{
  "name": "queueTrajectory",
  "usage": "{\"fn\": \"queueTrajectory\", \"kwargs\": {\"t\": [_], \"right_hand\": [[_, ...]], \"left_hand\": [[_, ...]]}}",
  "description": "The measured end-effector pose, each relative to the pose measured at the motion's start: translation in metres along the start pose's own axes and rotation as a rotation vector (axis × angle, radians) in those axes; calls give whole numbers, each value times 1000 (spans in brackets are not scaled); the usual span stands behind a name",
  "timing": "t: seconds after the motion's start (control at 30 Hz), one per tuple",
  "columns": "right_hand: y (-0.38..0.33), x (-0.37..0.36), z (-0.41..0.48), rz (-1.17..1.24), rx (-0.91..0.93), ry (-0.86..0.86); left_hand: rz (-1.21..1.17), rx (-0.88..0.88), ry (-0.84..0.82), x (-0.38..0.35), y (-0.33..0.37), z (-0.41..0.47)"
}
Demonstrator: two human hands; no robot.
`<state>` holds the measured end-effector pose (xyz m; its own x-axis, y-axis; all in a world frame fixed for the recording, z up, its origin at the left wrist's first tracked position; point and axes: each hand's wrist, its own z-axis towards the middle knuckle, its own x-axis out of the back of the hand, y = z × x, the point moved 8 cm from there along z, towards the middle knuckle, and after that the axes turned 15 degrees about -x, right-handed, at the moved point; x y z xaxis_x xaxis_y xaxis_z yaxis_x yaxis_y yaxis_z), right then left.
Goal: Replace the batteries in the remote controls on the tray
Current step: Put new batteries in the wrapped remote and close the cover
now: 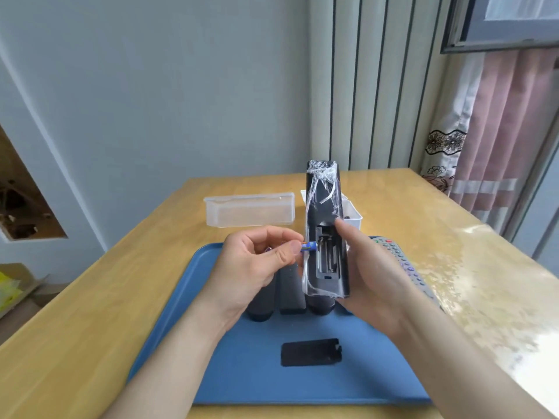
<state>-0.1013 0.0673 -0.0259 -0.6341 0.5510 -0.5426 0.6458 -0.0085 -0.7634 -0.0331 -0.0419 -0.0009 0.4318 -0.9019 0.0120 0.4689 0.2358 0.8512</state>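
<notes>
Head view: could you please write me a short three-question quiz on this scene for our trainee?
1. Fill in: the battery cover lies on the blue ____.
2. Which hand holds the wrapped remote: A left, B right?
3. True or false: the blue battery lies beside that cover.
Key: 1 tray; 2 B, the right hand; 3 false, the left hand pinches it.
</notes>
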Motion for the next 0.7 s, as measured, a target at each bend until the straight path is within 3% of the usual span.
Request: {"fn": "queueTrajectory", "kwargs": {"t": [0.2,0.57,0.7], "right_hand": [[-1,6,2,63,58,60],[5,-5,7,-25,169,44],[10,-8,10,-11,196,64]], "left_hand": [[221,-179,-52,-8,18,0],[262,-211,93,-2,22,0],[318,-220,43,-19,23,-5]]}}
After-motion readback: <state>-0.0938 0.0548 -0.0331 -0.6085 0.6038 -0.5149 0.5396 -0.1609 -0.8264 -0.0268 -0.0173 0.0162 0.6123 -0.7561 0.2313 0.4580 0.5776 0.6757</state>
